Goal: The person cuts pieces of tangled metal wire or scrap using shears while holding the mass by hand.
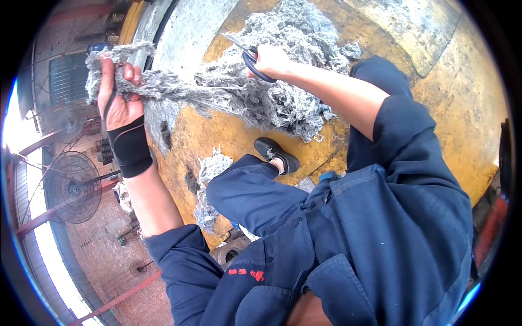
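Note:
My left hand point(120, 103), with a black wrist wrap point(130, 145), grips one end of a long tuft of grey fibre point(168, 87). The tuft is stretched to the right, into a large tangled heap of grey fibre point(296, 35) on the yellowish floor. In my right hand point(272, 62) is a pair of dark-handled scissors point(253, 64), the blades pointing up and left over the heap's left edge. My right fingers are wrapped round the handles. Whether the blades touch any fibre I cannot tell.
A smaller clump of grey fibre point(212, 163) lies beside my bent knee, near my black shoe point(277, 154). Grey sheets point(187, 32) cover parts of the worn yellow floor point(446, 108). At the left stand large caged fans point(73, 187) before a brick wall point(117, 261).

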A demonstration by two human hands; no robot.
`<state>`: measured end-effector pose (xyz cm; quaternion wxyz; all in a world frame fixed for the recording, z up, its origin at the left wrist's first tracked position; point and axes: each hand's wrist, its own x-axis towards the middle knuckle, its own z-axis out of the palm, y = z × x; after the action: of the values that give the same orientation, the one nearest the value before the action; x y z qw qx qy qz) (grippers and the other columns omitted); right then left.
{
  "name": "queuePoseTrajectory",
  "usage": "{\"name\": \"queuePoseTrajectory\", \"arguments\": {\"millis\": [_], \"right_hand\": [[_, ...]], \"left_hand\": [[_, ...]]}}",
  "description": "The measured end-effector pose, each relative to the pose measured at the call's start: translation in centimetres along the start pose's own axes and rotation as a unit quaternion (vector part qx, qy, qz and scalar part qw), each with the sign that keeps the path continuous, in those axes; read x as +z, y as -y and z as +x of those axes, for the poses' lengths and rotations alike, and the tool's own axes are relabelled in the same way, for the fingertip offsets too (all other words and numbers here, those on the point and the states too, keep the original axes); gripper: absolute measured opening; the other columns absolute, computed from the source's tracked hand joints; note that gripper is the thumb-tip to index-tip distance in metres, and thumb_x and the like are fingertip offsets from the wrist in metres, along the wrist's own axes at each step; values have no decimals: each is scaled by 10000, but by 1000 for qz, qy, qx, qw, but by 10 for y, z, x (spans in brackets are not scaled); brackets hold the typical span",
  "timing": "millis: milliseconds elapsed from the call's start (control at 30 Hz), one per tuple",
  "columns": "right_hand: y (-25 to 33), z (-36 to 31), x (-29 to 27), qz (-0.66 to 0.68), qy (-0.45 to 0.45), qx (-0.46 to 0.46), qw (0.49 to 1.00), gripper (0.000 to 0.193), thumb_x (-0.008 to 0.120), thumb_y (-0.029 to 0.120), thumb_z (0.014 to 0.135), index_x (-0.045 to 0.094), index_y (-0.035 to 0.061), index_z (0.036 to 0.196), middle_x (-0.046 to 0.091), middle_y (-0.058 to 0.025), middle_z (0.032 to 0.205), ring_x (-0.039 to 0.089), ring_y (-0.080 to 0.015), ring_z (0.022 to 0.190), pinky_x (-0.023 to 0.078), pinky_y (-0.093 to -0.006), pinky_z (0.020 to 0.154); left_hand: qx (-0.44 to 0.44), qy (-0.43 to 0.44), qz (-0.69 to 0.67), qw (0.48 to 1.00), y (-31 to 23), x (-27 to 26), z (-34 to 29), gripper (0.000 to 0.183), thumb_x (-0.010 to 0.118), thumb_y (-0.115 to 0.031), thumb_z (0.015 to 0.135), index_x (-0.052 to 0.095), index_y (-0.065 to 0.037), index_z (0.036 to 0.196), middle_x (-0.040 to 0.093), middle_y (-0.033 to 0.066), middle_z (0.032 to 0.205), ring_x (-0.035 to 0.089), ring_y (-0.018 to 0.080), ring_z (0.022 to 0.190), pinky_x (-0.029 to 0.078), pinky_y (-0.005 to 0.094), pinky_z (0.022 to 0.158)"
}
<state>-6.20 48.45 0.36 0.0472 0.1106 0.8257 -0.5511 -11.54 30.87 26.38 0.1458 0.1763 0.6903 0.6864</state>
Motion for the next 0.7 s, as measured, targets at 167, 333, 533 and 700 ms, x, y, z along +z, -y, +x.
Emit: {"name": "queuePoseTrajectory", "arguments": {"millis": [167,333,533,700], "right_hand": [[8,6,34,-10,61,5,998,575,864,376,608,540,56,960,624,-111,881,616,-231,832,497,-352,741],[-9,19,83,26,-23,-12,999,532,806,413,628,569,49,936,664,-135,890,644,-280,880,498,-359,750],[31,24,57,89,-9,30,996,220,611,274,785,548,83,873,644,-139,887,627,-292,879,479,-383,780],[47,5,-12,-94,-88,-104,986,195,650,208,756,564,81,875,635,-114,830,636,-248,801,502,-364,748]], "left_hand": [[-57,63,-34,996,1,8,-18,433,549,-433,928,520,-79,680,478,24,615,449,129,616,329,252,553],[-62,96,-48,992,10,19,-32,421,546,-437,928,539,-88,694,481,21,594,450,136,575,330,266,543],[6,-63,-54,997,55,-53,-35,308,620,-367,899,561,-77,815,547,32,664,527,139,627,351,231,530],[-68,-189,2,980,126,-104,-45,216,707,-291,837,631,-92,865,645,27,774,600,93,673,325,196,460]]}}
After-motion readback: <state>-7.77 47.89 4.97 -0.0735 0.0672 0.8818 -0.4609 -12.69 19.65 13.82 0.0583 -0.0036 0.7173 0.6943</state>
